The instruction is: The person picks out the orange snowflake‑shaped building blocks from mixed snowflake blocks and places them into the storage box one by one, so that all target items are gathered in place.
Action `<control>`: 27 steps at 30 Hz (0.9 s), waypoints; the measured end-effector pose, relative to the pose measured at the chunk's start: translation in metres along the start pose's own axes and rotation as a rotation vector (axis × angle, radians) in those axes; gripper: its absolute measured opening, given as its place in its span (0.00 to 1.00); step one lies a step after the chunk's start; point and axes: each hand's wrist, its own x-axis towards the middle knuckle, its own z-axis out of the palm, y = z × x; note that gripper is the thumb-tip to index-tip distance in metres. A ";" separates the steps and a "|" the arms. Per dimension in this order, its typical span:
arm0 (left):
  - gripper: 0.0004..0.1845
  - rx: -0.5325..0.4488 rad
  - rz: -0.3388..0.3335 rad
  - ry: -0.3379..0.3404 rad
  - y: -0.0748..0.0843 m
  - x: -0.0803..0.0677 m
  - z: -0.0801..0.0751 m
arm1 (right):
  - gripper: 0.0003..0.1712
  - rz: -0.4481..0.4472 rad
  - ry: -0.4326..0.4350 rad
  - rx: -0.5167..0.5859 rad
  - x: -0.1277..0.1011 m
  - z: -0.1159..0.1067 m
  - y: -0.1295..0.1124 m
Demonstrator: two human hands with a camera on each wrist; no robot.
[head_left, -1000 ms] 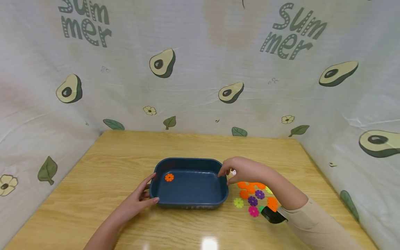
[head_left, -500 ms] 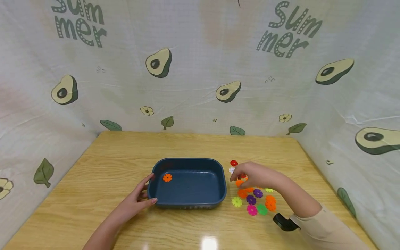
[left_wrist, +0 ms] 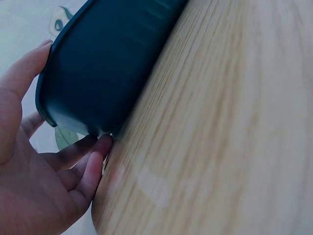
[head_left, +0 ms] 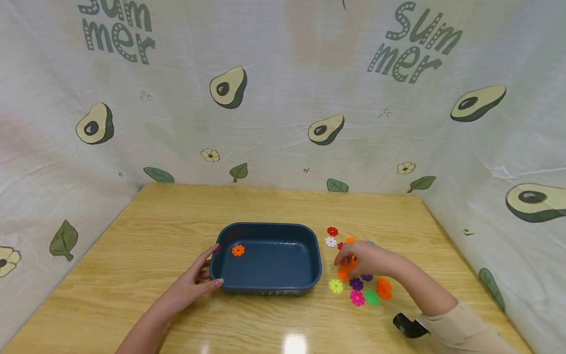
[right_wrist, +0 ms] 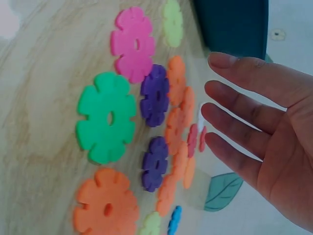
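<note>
A dark blue rectangular tray stands on the wooden table, with one orange flower-shaped plastic disc lying inside toward its left. My left hand holds the tray's left end; in the left wrist view the thumb is at the rim and other fingers bend against the wall. To the right of the tray, my right hand hovers low over orange discs, partly hiding them. The right wrist view shows its fingers apart and nothing between them.
Loose notched discs lie right of the tray: green, pink, purple, yellow-green, white, red and stacked orange. Printed cloth walls in the table's back and sides.
My right hand has moved from the tray's right rim rightward and down toward the orange discs, uncovering the red and white ones. The left hand stays on the tray.
</note>
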 end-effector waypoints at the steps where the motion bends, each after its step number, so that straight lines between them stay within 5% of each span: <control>1: 0.44 0.001 -0.001 -0.001 0.000 0.000 0.000 | 0.16 -0.002 0.002 0.004 0.000 0.002 0.002; 27: 0.44 -0.004 0.012 -0.003 0.000 0.000 0.000 | 0.15 0.034 -0.003 0.021 0.007 0.012 0.015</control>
